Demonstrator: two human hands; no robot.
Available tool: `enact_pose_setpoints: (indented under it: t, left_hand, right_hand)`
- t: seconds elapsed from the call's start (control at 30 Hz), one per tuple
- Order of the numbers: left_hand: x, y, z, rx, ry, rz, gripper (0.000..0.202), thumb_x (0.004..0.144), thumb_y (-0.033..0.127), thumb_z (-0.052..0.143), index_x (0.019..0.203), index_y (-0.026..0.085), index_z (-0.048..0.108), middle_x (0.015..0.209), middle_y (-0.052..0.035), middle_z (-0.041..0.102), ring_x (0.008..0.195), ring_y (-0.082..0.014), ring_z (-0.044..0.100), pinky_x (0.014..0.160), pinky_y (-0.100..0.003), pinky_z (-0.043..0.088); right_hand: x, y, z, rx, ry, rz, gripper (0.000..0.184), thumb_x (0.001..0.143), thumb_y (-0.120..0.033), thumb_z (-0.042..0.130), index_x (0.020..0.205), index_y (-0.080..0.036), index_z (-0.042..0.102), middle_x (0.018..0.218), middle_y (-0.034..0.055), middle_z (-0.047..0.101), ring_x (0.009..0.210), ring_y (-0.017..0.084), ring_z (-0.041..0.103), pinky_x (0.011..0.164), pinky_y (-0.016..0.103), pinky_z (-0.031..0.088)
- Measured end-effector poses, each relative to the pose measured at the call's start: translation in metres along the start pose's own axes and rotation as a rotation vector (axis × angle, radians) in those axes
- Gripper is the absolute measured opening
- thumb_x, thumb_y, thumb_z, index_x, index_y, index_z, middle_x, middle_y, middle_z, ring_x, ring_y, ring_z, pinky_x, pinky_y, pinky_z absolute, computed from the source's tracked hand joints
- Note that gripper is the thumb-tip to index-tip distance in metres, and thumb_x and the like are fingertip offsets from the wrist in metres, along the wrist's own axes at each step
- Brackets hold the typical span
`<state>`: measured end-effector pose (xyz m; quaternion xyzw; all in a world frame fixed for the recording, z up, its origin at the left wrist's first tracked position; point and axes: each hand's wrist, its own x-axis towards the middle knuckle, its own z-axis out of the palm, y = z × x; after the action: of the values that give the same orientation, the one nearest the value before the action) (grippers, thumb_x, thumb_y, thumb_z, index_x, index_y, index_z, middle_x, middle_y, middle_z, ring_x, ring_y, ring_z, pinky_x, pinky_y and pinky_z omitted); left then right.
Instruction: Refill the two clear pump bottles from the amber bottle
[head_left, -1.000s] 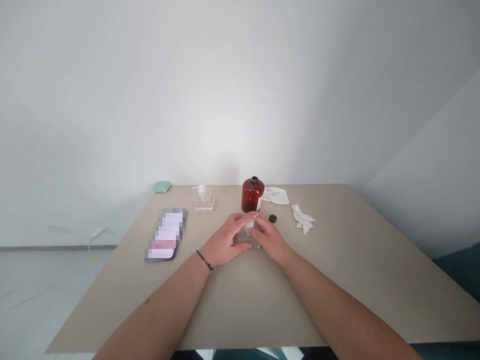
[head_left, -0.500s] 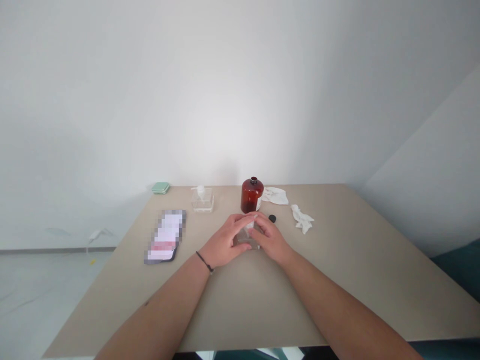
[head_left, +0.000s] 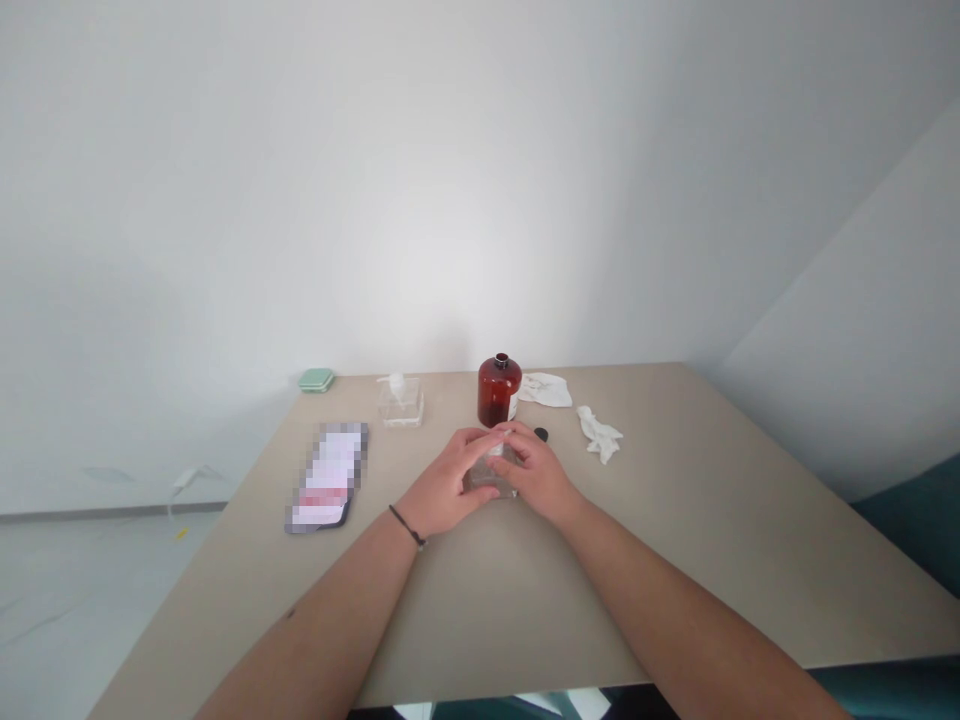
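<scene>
A clear, squat pump bottle (head_left: pixel 491 478) stands on the table between my hands, with part of its white top showing under the fingers. My left hand (head_left: pixel 454 480) is wrapped round its left side, thumb along the near face. From the right, my right hand (head_left: pixel 541 476) grips the top, its thumb and fingers round the white part. The fingertips of both hands meet over the bottle and hide much of it. Just behind stands an amber bottle (head_left: pixel 496 395) with an uncapped neck. A black cap (head_left: pixel 541 434) lies beyond my right hand.
Another clear pump bottle (head_left: pixel 401 405) stands at the back left, near a small green case (head_left: pixel 316 380). A phone (head_left: pixel 328 480) with a blurred screen lies on the left. A flat tissue (head_left: pixel 547 390) and a crumpled tissue (head_left: pixel 600 436) lie at the back right.
The whole view has shifted slightly. My right hand's fingers have turned a little on the bottle's top, while both hands keep their hold in nearly the same place.
</scene>
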<state>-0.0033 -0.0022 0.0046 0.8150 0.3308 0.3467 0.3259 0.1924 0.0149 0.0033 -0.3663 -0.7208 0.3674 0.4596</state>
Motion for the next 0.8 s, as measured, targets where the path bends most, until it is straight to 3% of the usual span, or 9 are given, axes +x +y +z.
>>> enact_pose_setpoints:
  t: [0.17, 0.4, 0.6, 0.8]
  left_hand:
    - [0.0, -0.001, 0.0, 0.023, 0.016, 0.033, 0.076, 0.086, 0.014, 0.069, 0.152, 0.035, 0.038, 0.145, -0.0109, 0.043, 0.137, -0.0304, 0.046, 0.117, -0.053, 0.041]
    - [0.002, 0.003, 0.001, 0.064, 0.068, 0.025, 0.072, 0.086, 0.019, 0.071, 0.15, 0.033, 0.042, 0.139, -0.0117, 0.05, 0.131, -0.0315, 0.051, 0.112, -0.054, 0.046]
    - [0.005, 0.008, 0.009, 0.099, 0.159, 0.025, 0.075, 0.084, 0.013, 0.07, 0.15, 0.033, 0.042, 0.139, -0.0109, 0.051, 0.132, -0.029, 0.053, 0.113, -0.051, 0.045]
    - [0.004, 0.012, 0.009, 0.116, 0.194, 0.046, 0.075, 0.084, 0.015, 0.07, 0.15, 0.032, 0.041, 0.142, -0.0108, 0.053, 0.133, -0.0288, 0.053, 0.115, -0.05, 0.043]
  right_hand:
    - [-0.001, -0.003, -0.002, 0.085, -0.053, -0.006, 0.032, 0.093, -0.048, 0.062, 0.112, -0.026, 0.075, 0.122, 0.0084, 0.063, 0.118, 0.027, 0.059, 0.107, 0.045, 0.044]
    - [0.0, -0.001, 0.003, 0.029, 0.053, -0.011, 0.023, 0.088, -0.042, 0.068, 0.101, -0.024, 0.077, 0.113, 0.0074, 0.064, 0.109, 0.024, 0.061, 0.101, 0.041, 0.047]
    - [0.002, -0.006, 0.008, -0.011, 0.139, 0.024, 0.018, 0.087, -0.035, 0.067, 0.097, -0.024, 0.078, 0.104, 0.0065, 0.065, 0.101, 0.023, 0.062, 0.096, 0.039, 0.049]
    - [-0.001, -0.006, 0.006, -0.003, 0.121, 0.015, 0.027, 0.091, -0.043, 0.064, 0.106, -0.024, 0.075, 0.123, 0.0096, 0.062, 0.119, 0.026, 0.059, 0.109, 0.042, 0.043]
